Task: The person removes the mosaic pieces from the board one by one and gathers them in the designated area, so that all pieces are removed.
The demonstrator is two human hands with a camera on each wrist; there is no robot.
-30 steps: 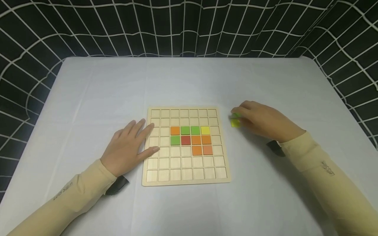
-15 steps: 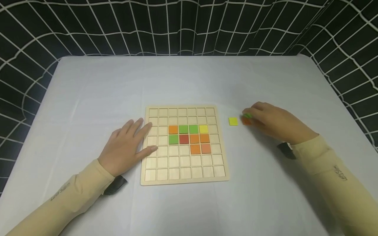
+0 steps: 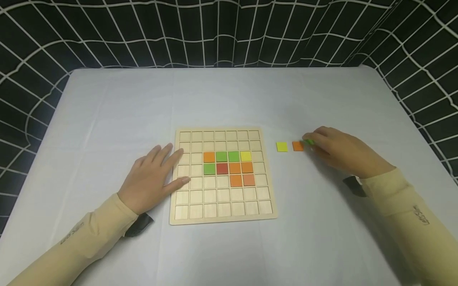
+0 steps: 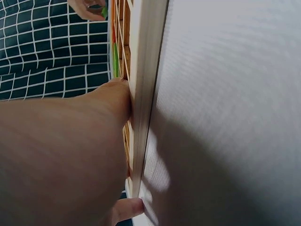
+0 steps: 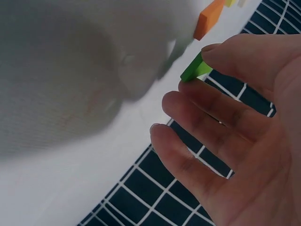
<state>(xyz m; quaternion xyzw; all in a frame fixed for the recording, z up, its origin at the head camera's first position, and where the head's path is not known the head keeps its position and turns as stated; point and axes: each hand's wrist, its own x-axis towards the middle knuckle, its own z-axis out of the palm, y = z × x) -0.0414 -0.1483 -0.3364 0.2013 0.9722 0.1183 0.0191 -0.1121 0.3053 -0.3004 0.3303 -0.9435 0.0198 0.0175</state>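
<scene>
A wooden grid board (image 3: 223, 222) lies on the white table, with orange, green, yellow, red and salmon square tiles set in some of its cells. My left hand (image 3: 152, 178) rests along the board's left side, fingers straight and spread, thumb and index finger over its edge. To the right of the board my right hand (image 3: 341, 151) pinches a green tile (image 5: 192, 69) between thumb and index finger, low over the table. Left of that hand lie an orange tile (image 3: 297, 146) and, closer to the board, a yellow tile (image 3: 282, 147).
The table (image 3: 222, 99) has a white cover. A dark curtain (image 3: 200, 35) with a white grid pattern stands behind it and along both sides.
My right hand has moved right, away from the board, with the green tile. The yellow tile and then the orange tile have come into full view beside it. The left hand stays put.
</scene>
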